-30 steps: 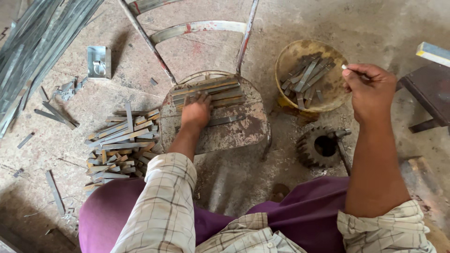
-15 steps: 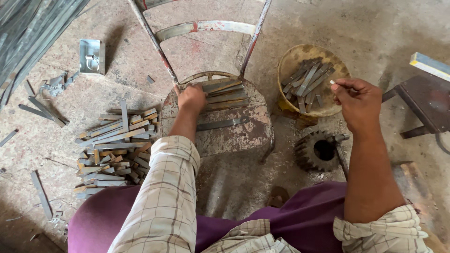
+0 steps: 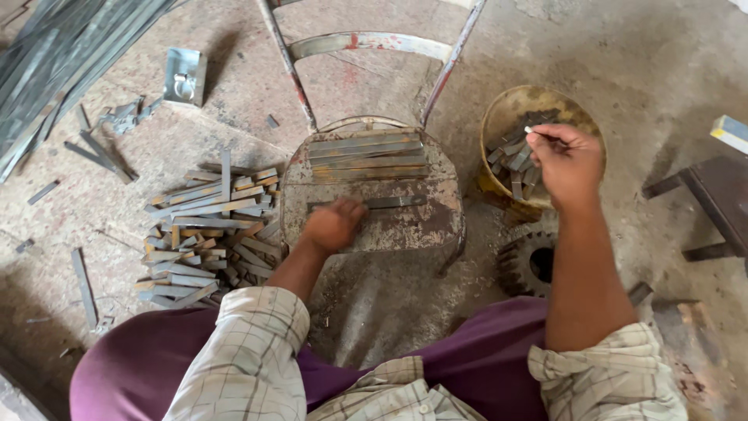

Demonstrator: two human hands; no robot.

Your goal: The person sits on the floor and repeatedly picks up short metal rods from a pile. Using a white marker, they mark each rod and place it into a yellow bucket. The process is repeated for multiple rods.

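My left hand (image 3: 335,224) rests on a flat metal strip (image 3: 393,202) lying across the worn seat of a rusty metal chair (image 3: 389,226). Several more strips (image 3: 366,154) lie side by side at the back of the seat. My right hand (image 3: 567,162) is raised over a yellow bucket (image 3: 506,117) of short metal pieces, fingers pinched on a small white chalk-like stick (image 3: 533,131).
A pile of cut metal strips (image 3: 206,234) lies on the floor left of the chair. Long metal bars (image 3: 54,62) lie at top left, with a small metal box (image 3: 184,76) nearby. A gear wheel (image 3: 530,263) sits beside the bucket. A dark stool (image 3: 721,206) stands at right.
My left hand has drawn back from the stacked strips to the front of the seat, bringing one strip with it. My right hand stays over the bucket.
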